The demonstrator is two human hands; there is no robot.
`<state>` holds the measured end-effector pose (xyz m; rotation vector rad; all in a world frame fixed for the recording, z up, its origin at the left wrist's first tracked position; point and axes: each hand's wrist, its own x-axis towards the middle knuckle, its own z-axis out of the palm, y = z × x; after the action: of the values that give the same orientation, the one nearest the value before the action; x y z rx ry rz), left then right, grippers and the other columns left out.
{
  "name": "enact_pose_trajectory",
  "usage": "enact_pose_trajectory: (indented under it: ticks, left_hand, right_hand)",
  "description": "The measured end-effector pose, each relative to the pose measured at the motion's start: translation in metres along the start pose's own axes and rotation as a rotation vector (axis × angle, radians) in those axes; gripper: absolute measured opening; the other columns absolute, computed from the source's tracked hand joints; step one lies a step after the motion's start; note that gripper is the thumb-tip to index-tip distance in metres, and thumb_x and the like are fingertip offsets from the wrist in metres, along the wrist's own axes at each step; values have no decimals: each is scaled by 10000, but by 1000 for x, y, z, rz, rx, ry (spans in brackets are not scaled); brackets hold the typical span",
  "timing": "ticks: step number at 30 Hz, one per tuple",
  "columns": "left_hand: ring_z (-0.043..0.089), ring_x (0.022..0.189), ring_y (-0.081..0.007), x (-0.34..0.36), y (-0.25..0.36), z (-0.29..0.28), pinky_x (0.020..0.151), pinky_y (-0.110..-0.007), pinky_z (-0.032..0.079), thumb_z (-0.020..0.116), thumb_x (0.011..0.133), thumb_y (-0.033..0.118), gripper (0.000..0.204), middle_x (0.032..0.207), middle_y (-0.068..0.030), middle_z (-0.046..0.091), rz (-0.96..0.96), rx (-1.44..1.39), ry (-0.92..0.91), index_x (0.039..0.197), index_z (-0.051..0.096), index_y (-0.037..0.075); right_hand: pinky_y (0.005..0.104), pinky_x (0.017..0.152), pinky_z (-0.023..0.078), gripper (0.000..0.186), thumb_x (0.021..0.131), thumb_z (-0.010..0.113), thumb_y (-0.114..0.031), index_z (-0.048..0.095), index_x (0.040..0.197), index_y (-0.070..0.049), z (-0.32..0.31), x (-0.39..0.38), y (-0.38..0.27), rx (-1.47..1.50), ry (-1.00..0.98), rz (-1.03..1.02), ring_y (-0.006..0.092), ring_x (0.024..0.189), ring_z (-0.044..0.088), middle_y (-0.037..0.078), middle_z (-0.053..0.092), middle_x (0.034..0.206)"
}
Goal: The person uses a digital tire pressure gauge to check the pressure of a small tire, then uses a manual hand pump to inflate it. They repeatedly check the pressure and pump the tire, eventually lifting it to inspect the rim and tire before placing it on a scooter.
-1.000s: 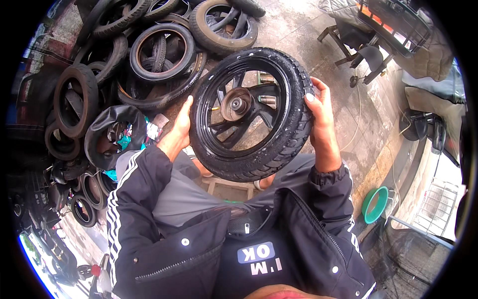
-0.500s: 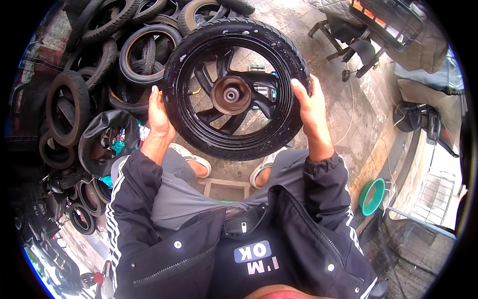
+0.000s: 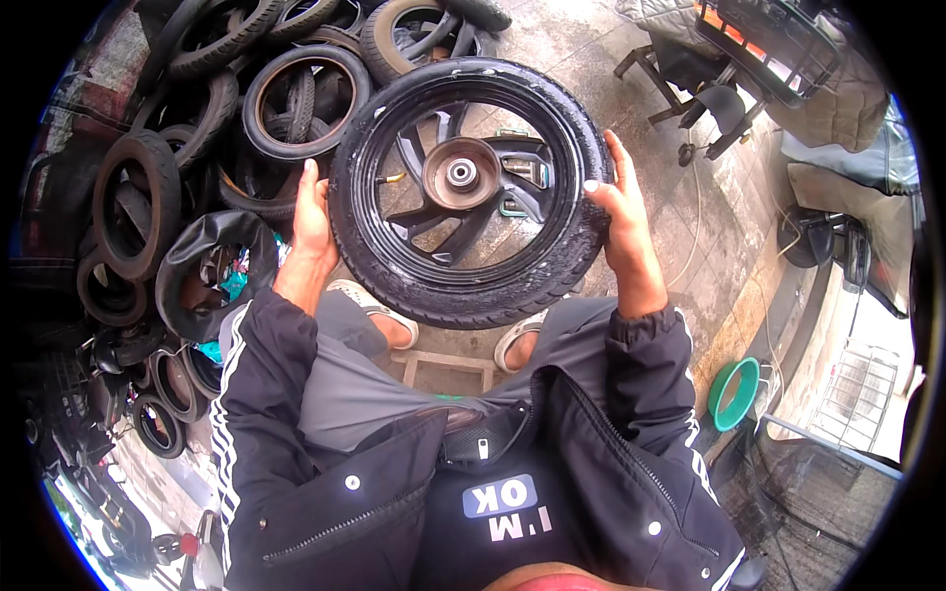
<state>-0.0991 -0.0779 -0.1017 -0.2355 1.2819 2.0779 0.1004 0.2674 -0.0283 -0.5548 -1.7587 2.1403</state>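
Note:
A black motorcycle wheel (image 3: 460,177) with its tyre fitted hangs in front of me above my feet, tilted so that the near tread shows. Its spokes are curved, and the hub is brownish with a bearing at its centre. My left hand (image 3: 313,231) presses palm and fingers against the tyre's left side, thumb up. At the right side my right hand (image 3: 631,231) holds the tyre, its thumb by the sidewall and its fingers along the tread. White patches, perhaps suds or dust, mark the tyre. A yellow-tipped valve stem (image 3: 394,178) sticks inward from the rim's left side.
Old tyres (image 3: 305,103) are heaped at the far left. A black inner tube (image 3: 182,315) lies near my left arm. Small greenish-blue items (image 3: 514,207) show on the floor through the spokes. A green basin (image 3: 734,394) stands at right, and a metal stand (image 3: 670,89) at far right.
The wheel has tipped and shifted slightly toward me and to the right, showing more near tread. Both hands have moved with it, still at its sides.

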Motion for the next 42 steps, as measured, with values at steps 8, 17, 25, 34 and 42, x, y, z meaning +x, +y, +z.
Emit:
enact_pose_trajectory:
  ticks: [8,17,25,34,42]
  left_hand:
    - [762,912,-236,-10,22,18,845,-372,631,378,1058,669,794,1124,-144,773,-82,-110,-122,1315,652,-30]
    - [749,978,-228,-5,21,7,882,-377,623,392,1066,657,745,1179,-127,756,-49,-191,-252,1344,637,10]
    - [767,828,-300,-14,8,-4,680,-402,668,373,990,796,885,1039,-190,757,-145,-90,-177,1282,677,18]
    - [762,781,-222,-37,31,23,653,-349,663,350,1016,767,875,986,-121,766,43,-64,-125,1317,639,-1]
    - [758,803,-197,-52,32,20,731,-348,663,365,1080,647,730,1089,-92,756,66,-90,-132,1379,578,17]
  right_hand:
    - [355,1147,397,904,856,702,-127,262,1635,8,-3,-3,-1,-63,24,35,255,1345,528,202,469,1533]
    - [360,1055,508,767,925,659,-173,333,1595,5,2,-1,-3,20,103,58,247,1247,607,186,544,1462]
    - [363,1051,519,761,936,639,-209,326,1592,14,6,-1,-5,-23,49,63,252,1251,611,188,546,1455]
    - [350,1030,524,647,984,616,-215,393,1557,-15,6,6,13,66,40,158,208,1205,630,133,607,1381]
    - [338,907,586,597,1000,592,-204,414,1537,-13,16,2,11,74,88,199,200,1069,694,134,655,1297]
